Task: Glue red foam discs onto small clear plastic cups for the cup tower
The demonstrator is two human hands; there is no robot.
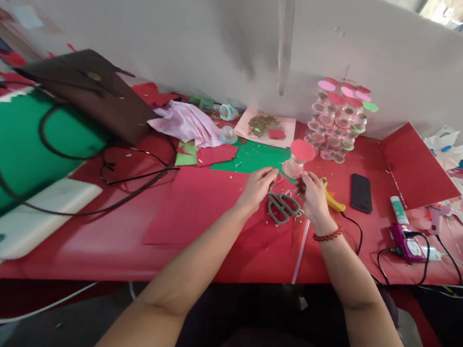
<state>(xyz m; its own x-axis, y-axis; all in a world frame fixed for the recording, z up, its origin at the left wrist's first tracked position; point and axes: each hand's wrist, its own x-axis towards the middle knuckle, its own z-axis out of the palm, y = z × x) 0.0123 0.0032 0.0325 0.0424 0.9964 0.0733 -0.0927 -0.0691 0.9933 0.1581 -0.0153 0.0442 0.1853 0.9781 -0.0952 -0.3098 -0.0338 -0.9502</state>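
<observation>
My right hand (312,193), a beaded bracelet at its wrist, pinches the lower rim of a clear plastic cup (293,168). A round red paper disc (302,149) tops the cup. My left hand (260,185) is just left of it with thumb and fingertips pressed together; whatever they may hold is too small to make out. Between and below the hands, a pair of scissors (281,208) with dark grey handles lies on red paper (206,204) among tiny scraps. Close behind my right hand is a yellow glue gun (333,200) with a black cord.
Behind stands a stack of clear cups with coloured discs (339,119). To the right are a phone (361,193), a glue stick (398,210), a purple power socket (406,242) and cords. A brown bag (94,89), eyeglasses (131,167) and a white power strip (31,222) occupy the left.
</observation>
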